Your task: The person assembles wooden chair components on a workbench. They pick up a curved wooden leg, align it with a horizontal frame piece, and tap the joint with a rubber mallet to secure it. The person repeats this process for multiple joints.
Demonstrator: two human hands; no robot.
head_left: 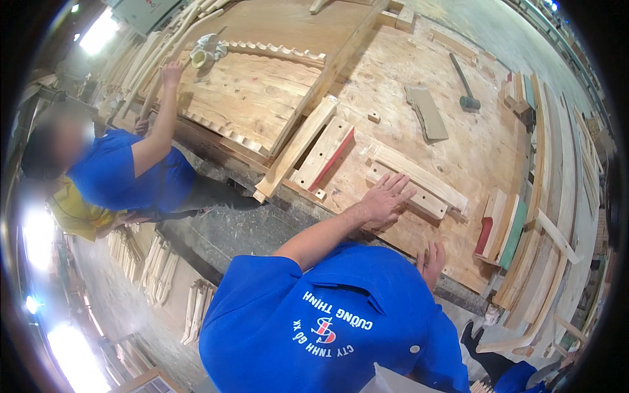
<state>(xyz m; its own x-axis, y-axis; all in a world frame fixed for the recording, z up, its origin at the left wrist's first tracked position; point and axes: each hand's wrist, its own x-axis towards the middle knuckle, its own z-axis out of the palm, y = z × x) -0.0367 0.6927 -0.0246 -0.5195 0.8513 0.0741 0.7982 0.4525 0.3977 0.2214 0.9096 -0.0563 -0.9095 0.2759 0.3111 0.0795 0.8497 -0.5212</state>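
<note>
My left hand (388,198) lies with its fingers stretched out on a pale wooden block with drilled holes (429,205). Against the far side of that block rests a longer wooden rail (419,175) with narrowed ends. Near the front edge of the plywood tabletop (367,242) is my right hand (431,263), fingers apart and nothing visible in them. Left of my left hand sits a wooden jig block with a red side (325,154). Alongside it, a long wooden bar (298,147) reaches past the table edge.
A mallet (466,85) and a torn cardboard piece (426,114) lie farther back. At the right stand blocks with red and green sides (501,229), beside long boards (547,196). A co-worker in blue (131,164) handles a wooden strip at the left, beside a notched frame (262,92).
</note>
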